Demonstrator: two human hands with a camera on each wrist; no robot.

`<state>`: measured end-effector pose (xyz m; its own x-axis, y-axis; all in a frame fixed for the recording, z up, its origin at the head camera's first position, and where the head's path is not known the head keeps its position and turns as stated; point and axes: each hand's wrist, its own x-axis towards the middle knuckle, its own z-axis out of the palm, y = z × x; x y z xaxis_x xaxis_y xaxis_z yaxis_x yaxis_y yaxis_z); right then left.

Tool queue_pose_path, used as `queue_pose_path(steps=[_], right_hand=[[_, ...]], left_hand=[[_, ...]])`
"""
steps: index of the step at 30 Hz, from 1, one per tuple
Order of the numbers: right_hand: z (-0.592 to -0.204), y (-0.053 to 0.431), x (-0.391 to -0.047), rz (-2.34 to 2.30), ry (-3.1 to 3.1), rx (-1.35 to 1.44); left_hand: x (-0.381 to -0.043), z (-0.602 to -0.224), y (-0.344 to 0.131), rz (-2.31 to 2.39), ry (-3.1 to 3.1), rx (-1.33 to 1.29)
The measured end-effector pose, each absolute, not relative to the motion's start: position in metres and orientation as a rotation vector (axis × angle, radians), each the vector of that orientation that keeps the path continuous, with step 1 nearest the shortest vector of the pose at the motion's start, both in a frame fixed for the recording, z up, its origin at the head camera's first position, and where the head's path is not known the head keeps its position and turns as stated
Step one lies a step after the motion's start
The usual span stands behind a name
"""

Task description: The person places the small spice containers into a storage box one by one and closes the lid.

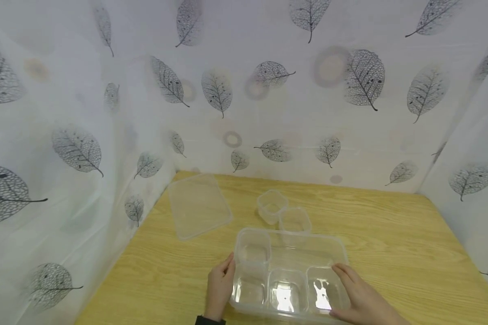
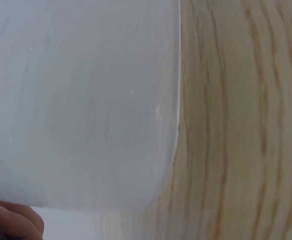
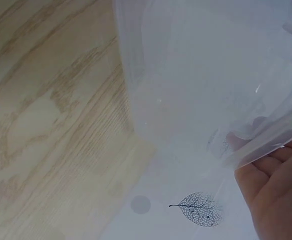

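Observation:
A large clear plastic container [image 1: 309, 246] sits at the front of the table, with several small clear square boxes in it; one is the box [image 1: 254, 246] at its far left corner. My left hand [image 1: 221, 282] holds the container's left side. On the opposite side, my right hand [image 1: 359, 293] grips the right edge, its fingers and thumb spread over the rim. The right wrist view shows the container's wall [image 3: 196, 80] with the right hand [image 3: 281, 185] at its rim. In the left wrist view, only some fingertips [image 2: 18, 222] show beside the cloudy wall [image 2: 85, 110].
Just behind the container, two more small clear boxes stand side by side, a farther one [image 1: 271, 207] and a nearer one [image 1: 296, 220]. A flat translucent lid [image 1: 201, 205] lies at the back left of the wooden table [image 1: 390, 243]. Leaf-printed sheeting [image 1: 244, 113] encloses the table's back and sides.

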<state>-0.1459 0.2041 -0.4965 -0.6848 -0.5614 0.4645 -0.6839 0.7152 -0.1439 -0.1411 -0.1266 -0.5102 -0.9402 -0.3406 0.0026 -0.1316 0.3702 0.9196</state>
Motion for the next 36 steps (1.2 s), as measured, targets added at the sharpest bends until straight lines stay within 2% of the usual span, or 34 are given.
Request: queue_pose_path(steps=[23, 36], right_hand=[[-0.481, 0.202, -0.144, 0.495, -2.819, 0.985], [-0.482, 0.202, -0.143, 0.459, -2.782, 1.001]], left_hand=[[-0.141, -0.51, -0.129, -1.649, -2.412, 0.359], [-0.141, -0.511, -0.128, -1.648, -2.424, 0.377]])
